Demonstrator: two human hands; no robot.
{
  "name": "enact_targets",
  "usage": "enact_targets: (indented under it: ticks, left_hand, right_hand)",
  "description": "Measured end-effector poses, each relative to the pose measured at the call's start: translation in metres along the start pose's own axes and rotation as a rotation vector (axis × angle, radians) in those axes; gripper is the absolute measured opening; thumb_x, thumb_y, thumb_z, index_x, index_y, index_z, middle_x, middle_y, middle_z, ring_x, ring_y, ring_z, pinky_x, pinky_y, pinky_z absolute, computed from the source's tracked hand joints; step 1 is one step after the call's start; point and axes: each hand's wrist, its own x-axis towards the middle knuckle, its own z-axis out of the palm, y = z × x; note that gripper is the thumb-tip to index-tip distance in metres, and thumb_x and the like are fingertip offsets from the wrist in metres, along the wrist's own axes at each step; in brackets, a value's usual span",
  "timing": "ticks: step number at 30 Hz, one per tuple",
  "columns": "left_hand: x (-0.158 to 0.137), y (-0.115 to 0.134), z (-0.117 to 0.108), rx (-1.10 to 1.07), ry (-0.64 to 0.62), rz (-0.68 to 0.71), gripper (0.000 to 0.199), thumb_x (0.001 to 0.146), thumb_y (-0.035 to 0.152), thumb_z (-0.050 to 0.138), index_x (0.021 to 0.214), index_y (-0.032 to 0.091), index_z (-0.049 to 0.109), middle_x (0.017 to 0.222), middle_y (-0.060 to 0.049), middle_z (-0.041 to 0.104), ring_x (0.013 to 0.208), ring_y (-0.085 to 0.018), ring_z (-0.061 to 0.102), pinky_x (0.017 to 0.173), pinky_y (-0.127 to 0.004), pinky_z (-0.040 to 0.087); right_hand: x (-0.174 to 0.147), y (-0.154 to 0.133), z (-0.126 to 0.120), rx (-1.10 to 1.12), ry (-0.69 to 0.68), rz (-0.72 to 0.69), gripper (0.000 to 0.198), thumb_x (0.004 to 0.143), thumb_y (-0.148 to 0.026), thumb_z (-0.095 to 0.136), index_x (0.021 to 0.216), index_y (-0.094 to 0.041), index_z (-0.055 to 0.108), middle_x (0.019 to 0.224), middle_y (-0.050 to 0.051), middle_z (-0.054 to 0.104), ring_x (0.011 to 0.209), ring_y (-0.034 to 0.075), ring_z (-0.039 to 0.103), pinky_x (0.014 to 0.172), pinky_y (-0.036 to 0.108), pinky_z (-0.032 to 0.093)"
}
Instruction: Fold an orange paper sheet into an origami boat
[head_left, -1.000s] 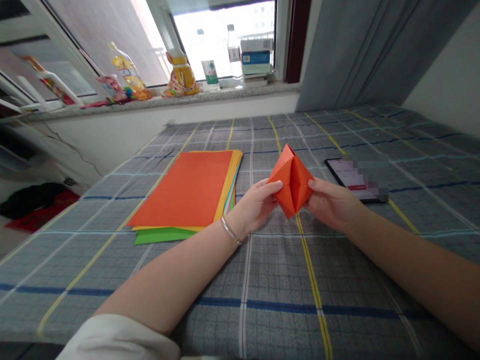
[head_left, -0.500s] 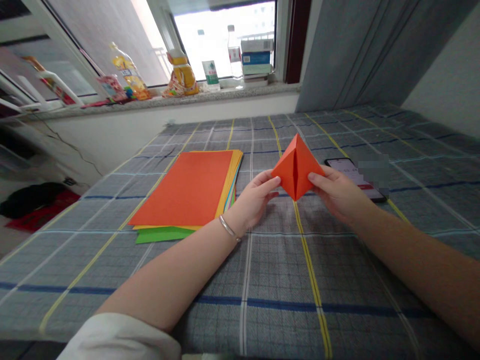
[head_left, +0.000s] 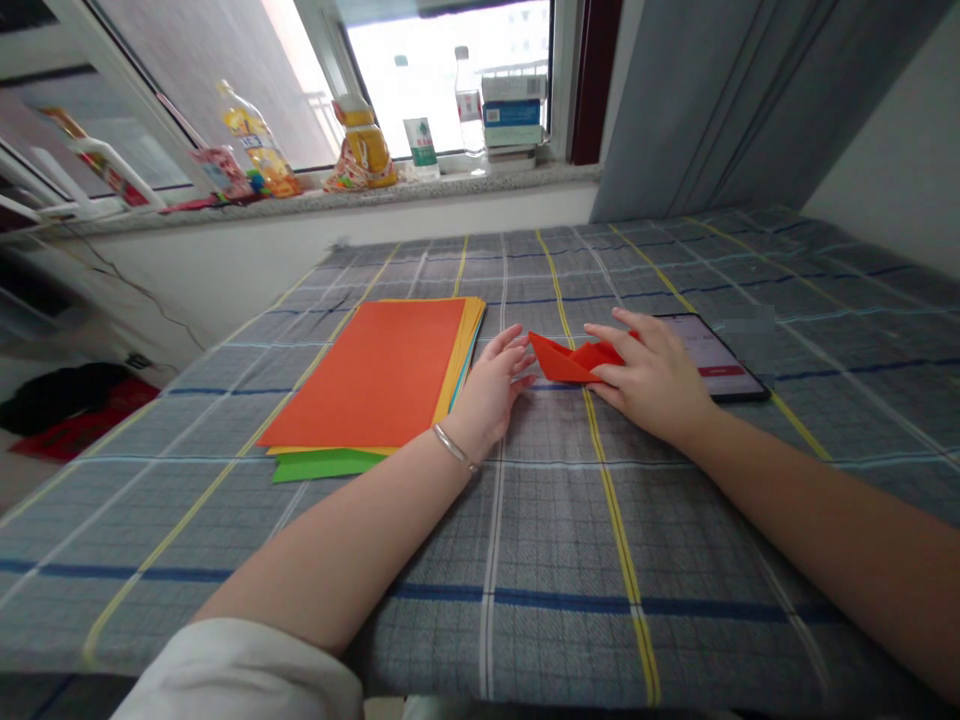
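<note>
An orange-red folded paper boat [head_left: 559,363] stands low over the checked cloth, its pointed left end tipped up. My right hand [head_left: 651,372] holds the boat's right end between thumb and fingers, which hide part of it. Just left of the boat is my left hand [head_left: 496,385], fingers spread and curved, holding nothing. A small gap seems to separate its fingertips from the boat's tip. The left wrist wears a silver bangle [head_left: 454,449].
A stack of coloured paper [head_left: 367,375], orange on top, lies left of my left hand. A phone [head_left: 712,355] lies behind my right hand. Bottles [head_left: 259,140] and boxes [head_left: 514,115] line the windowsill [head_left: 300,207] beyond the checked cloth [head_left: 555,520].
The orange paper has gone from an upright diamond held by both hands to an opened boat shape lower down. My left hand has let go; my right hand has shifted over its right end.
</note>
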Motion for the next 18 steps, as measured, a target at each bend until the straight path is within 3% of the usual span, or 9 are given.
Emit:
enact_targets:
  ticks: [4,7,11,15,18]
  left_hand:
    - [0.005,-0.002,-0.004,0.1,0.038,0.036,0.046,0.08,0.018,0.056,0.125,0.024,0.054,0.139,-0.007,0.051,0.109,-0.018,0.058,0.079,-0.026,0.048]
    - [0.005,-0.002,-0.005,0.209,0.031,0.111,0.046,0.08,0.018,0.057,0.125,0.026,0.055,0.141,-0.006,0.05,0.119,-0.02,0.054,0.084,-0.028,0.048]
    - [0.004,-0.004,-0.005,0.302,-0.006,0.173,0.046,0.079,0.02,0.059,0.125,0.026,0.058,0.139,-0.005,0.052,0.115,-0.02,0.056,0.086,-0.029,0.048]
    - [0.007,-0.007,-0.008,0.422,-0.069,0.269,0.043,0.081,0.018,0.059,0.123,0.023,0.061,0.122,-0.006,0.063,0.1,-0.017,0.061,0.086,-0.03,0.048]
    - [0.011,-0.006,-0.012,0.653,-0.092,0.44,0.031,0.084,0.018,0.058,0.114,0.022,0.066,0.12,-0.007,0.062,0.1,-0.017,0.06,0.088,-0.031,0.049]
  right_hand:
    - [0.0,-0.002,0.001,0.183,-0.043,0.006,0.011,0.075,-0.036,0.076,0.08,-0.026,0.076,0.138,0.006,0.058,0.136,0.04,0.037,0.112,0.064,0.024]
    - [0.001,0.0,-0.005,0.316,-0.04,0.1,0.011,0.076,-0.038,0.072,0.083,-0.03,0.075,0.133,0.003,0.062,0.135,0.038,0.04,0.112,0.065,0.023]
    - [0.001,0.013,-0.015,0.38,0.042,0.292,0.022,0.083,-0.028,0.06,0.101,-0.031,0.072,0.131,0.006,0.063,0.128,0.031,0.05,0.109,0.059,0.034]
    - [-0.006,0.034,-0.017,0.437,0.133,0.45,0.03,0.084,-0.022,0.054,0.111,-0.025,0.069,0.129,0.01,0.064,0.121,0.028,0.057,0.105,0.053,0.042]
    - [-0.012,0.045,-0.013,0.541,0.008,0.542,0.032,0.083,-0.022,0.055,0.112,-0.025,0.069,0.126,0.009,0.066,0.113,0.029,0.063,0.094,0.051,0.051]
